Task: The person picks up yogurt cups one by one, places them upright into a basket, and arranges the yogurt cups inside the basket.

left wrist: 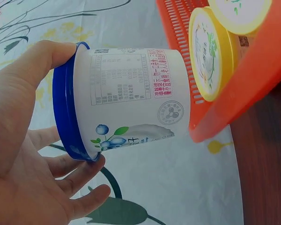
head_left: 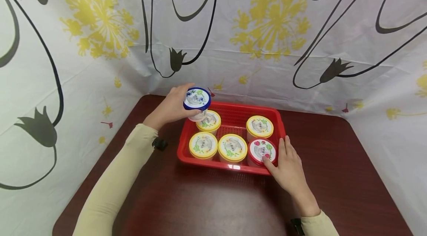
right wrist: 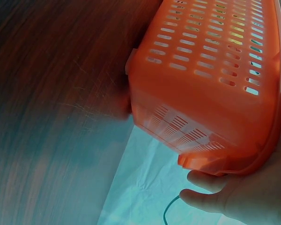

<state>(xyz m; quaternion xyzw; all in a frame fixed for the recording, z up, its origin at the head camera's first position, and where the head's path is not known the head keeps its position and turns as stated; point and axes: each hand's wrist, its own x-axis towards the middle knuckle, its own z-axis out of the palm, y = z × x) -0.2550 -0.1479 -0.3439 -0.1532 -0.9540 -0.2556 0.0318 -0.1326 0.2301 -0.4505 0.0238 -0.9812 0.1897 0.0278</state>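
Observation:
My left hand (head_left: pixel 173 104) grips a white tub with a blue lid (head_left: pixel 197 98) by its rim, over the back left corner of a red plastic basket (head_left: pixel 207 161). In the left wrist view the tub's wall (left wrist: pixel 131 93) shows printed blueberries. My right hand (head_left: pixel 288 167) holds the basket's right front rim, fingers along the outside and thumb over the edge by a tub with a red lid (head_left: pixel 261 150). Tubs with yellow lids stand in the basket: front left (head_left: pixel 203 145), front middle (head_left: pixel 232 148), back right (head_left: pixel 259 126), and one (head_left: pixel 209 121) partly hidden below the held tub.
The basket stands on a dark brown wooden table (head_left: pixel 213 199). White cloth (head_left: pixel 213 36) with printed flowers hangs behind the table and along both sides. A black strap (head_left: pixel 160 143) is on the left wrist, another (head_left: pixel 297 226) on the right.

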